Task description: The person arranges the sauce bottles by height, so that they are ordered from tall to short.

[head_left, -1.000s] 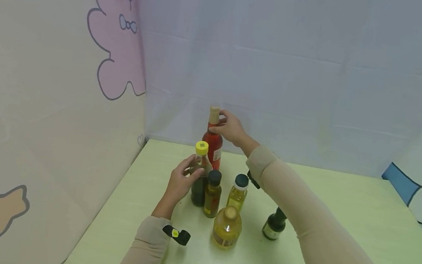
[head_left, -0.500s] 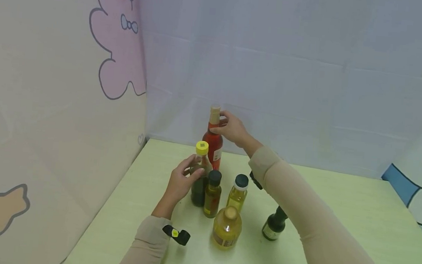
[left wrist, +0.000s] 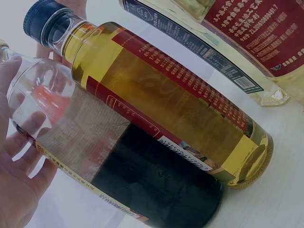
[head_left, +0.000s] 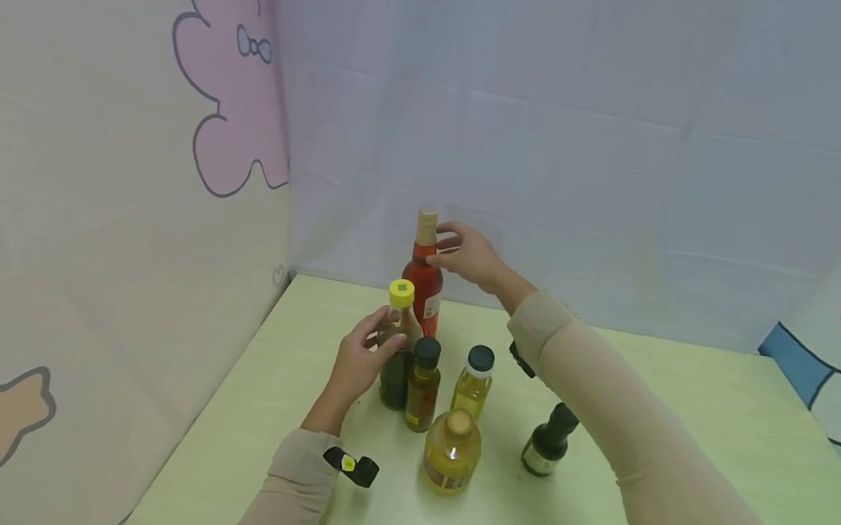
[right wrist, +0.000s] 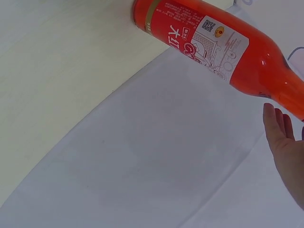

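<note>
My left hand [head_left: 361, 361] grips the upper part of a yellow-capped bottle of dark liquid [head_left: 395, 381], which stands upright. The left wrist view shows fingers and thumb round its clear shoulder. Behind it stands a tall red bottle [head_left: 421, 283] with a gold-wrapped neck. My right hand [head_left: 469, 254] is beside that neck, its fingers loosely spread. In the right wrist view, a small gap shows between a fingertip and the red glass. Close against the dark-liquid bottle stands a slim black-capped bottle of amber oil [head_left: 423, 388], largest in the left wrist view [left wrist: 166, 99].
Right of these stand a black-capped bottle of yellow oil [head_left: 471, 390], a squat yellow bottle [head_left: 452, 455] in front, and a small dark bottle [head_left: 545, 448] under the right forearm. Fabric walls [head_left: 551, 140] border the pale table [head_left: 257, 415] at the back and left.
My right hand has loosened from the red bottle's neck and shifted slightly right. The red bottle stays in place. My left hand keeps its hold on the dark-liquid bottle.
</note>
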A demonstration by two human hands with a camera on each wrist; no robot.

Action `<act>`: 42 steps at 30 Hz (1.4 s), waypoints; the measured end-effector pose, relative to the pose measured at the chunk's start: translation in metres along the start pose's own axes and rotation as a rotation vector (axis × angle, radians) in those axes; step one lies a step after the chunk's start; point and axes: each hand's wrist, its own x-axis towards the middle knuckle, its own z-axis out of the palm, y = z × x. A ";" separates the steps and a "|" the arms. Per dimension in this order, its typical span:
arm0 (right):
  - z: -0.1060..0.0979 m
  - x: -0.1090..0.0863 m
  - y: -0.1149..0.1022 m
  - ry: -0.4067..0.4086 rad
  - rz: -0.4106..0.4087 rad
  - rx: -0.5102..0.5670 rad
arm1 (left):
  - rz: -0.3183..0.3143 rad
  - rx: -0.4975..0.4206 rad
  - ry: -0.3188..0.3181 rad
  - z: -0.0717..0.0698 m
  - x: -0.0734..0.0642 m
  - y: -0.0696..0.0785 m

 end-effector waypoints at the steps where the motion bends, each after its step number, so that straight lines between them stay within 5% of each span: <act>1: -0.001 -0.001 0.000 -0.004 0.000 0.003 | -0.003 0.001 0.001 0.000 0.000 0.000; 26: -0.029 -0.022 0.013 -0.038 0.014 -0.002 | -0.008 -0.007 -0.013 -0.002 -0.001 0.001; 37: -0.039 -0.035 0.022 -0.052 -0.017 0.036 | -0.033 0.008 -0.020 -0.007 -0.013 0.046; 42: -0.043 -0.040 0.027 -0.054 -0.023 0.037 | -0.039 0.012 -0.020 -0.005 -0.007 0.026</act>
